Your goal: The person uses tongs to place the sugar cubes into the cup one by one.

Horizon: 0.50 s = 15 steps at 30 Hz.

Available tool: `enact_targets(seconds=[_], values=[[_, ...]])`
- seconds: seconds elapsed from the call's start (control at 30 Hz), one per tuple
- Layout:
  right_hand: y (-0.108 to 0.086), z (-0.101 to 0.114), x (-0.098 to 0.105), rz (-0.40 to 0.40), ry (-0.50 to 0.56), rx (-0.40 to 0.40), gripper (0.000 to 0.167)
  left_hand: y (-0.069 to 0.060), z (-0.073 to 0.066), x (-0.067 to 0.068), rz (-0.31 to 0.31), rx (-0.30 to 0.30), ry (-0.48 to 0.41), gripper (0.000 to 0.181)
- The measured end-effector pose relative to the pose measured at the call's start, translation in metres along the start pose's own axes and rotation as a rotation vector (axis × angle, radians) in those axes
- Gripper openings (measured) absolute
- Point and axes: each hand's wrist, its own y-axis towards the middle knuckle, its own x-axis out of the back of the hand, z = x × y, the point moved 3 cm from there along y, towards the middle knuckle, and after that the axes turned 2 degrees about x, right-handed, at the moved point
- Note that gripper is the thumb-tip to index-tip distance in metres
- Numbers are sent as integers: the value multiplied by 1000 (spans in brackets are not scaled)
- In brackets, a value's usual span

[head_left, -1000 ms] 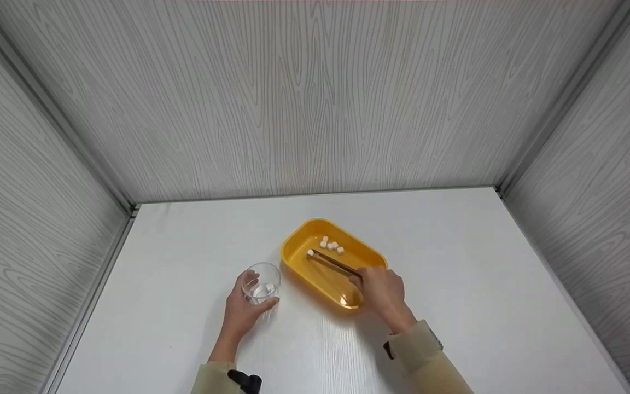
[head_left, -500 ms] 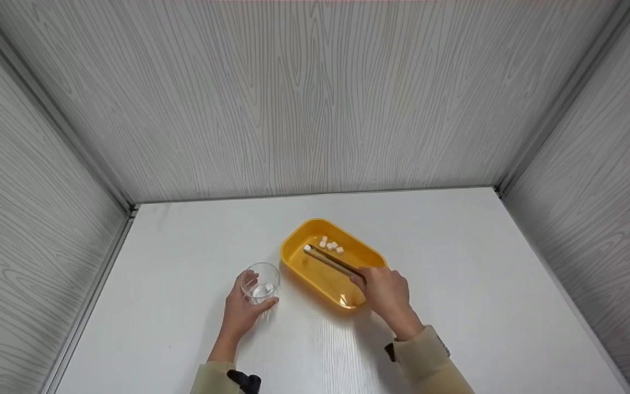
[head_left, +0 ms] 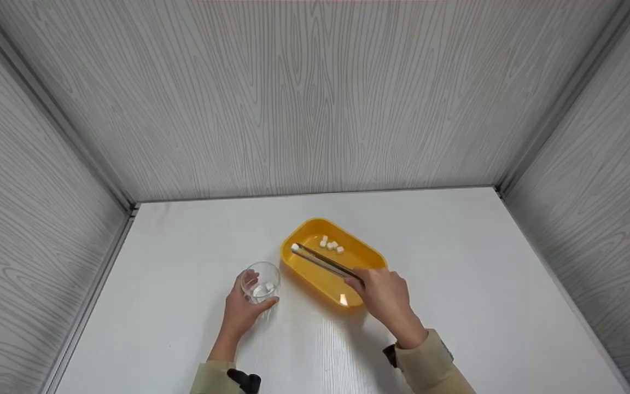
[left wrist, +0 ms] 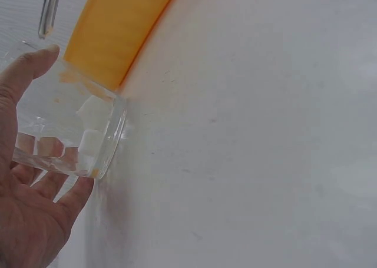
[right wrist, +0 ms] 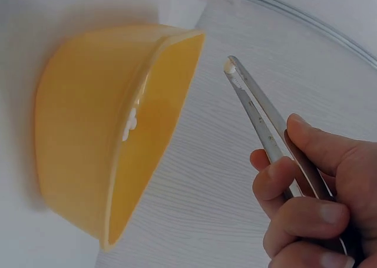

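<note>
My left hand (head_left: 241,314) grips a clear drinking glass (left wrist: 56,118) around its side, thumb and fingers on opposite sides. A few white cubes (left wrist: 91,143) lie at the bottom of the glass. My right hand (head_left: 386,295) pinches long metal tweezers (right wrist: 259,115), the thumb on one side and curled fingers on the other. Between the tweezer tips sits one small white cube (right wrist: 230,66), raised over the left end of the yellow tray (head_left: 356,258). Inside the tray, several more white cubes (head_left: 331,245) cluster near its far wall.
A white table (head_left: 457,246) bears the tray and the glass, which stands just left of the tray. Wood-grain panels (head_left: 315,109) wall in the back and both sides.
My right hand has lifted the tweezers and their cube from the tray's floor and shifted the tips leftward toward its left rim. My left hand and the glass stay put.
</note>
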Motion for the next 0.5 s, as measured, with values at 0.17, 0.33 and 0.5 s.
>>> enact_targets(seconds=[0.17, 0.33, 0.5], values=[[-2, 12, 3, -12, -7, 44, 34, 0, 0, 0, 0, 5, -8, 93], [-5, 26, 2, -2, -32, 94, 33, 0, 0, 0, -1, 1, -10, 92], [-4, 38, -4, -21, -87, 159, 27, 0, 0, -1, 0, -7, -20, 94]])
